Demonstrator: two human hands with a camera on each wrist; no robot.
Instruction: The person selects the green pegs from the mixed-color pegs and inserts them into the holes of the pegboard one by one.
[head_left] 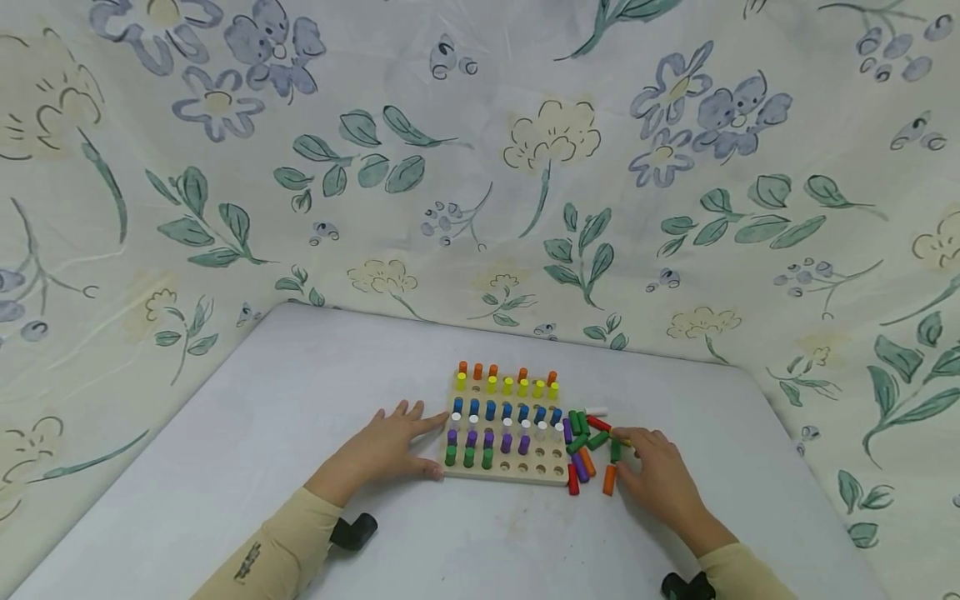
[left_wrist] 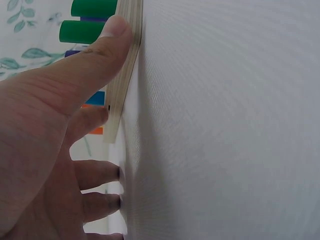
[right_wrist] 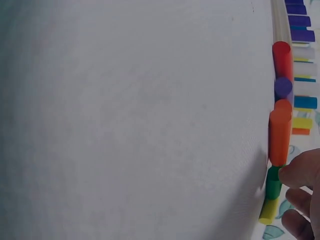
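Observation:
A wooden pegboard [head_left: 510, 477] lies on the table with rows of upright orange, yellow, blue, white, purple and green pegs. Against its left side rests my left hand [head_left: 386, 446], with the thumb at the near corner and the index finger farther along the edge. The other fingers spread onto the table, as the left wrist view shows. My right hand [head_left: 667, 479] is at the right end of a loose pile, fingertips over a yellow peg [right_wrist: 269, 211]. Its thumb overlaps a green peg [right_wrist: 273, 184] in the right wrist view, with a gap between thumb and fingers.
Loose pegs lie right of the board, among them a red peg [head_left: 573, 479], an orange peg [head_left: 609, 480] and a white peg [head_left: 597, 411]. The white table [head_left: 480, 542] meets a flowered cloth [head_left: 480, 275] at the back and sides.

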